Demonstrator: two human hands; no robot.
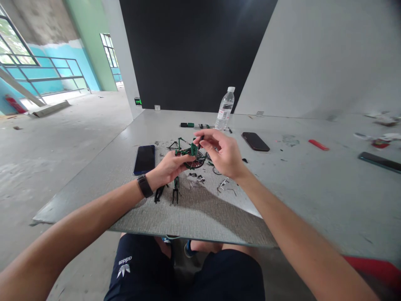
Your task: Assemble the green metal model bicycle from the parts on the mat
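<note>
My left hand (169, 168) is closed on a green model bicycle (184, 150), with the thumb across it near a black spoked wheel (198, 162). Just to the right, my right hand (224, 152) pinches a small dark piece (201, 140) close above the bicycle; its kind is too small to tell. Below the hands lie silver wire-like parts (197, 180) and more silver bent parts (226, 187). A green and black fork (175, 192) and a black part (159, 193) rest on the table near my left wrist. Another small wheel (216, 170) shows partly beneath my right hand.
A phone (144, 159) lies left of my hands, and a dark phone (255, 141) to the right. Behind them stands a water bottle (224, 109). Small green and black pieces (187, 125) lie further back. A red object (318, 145) and a long dark device (379, 162) are at right.
</note>
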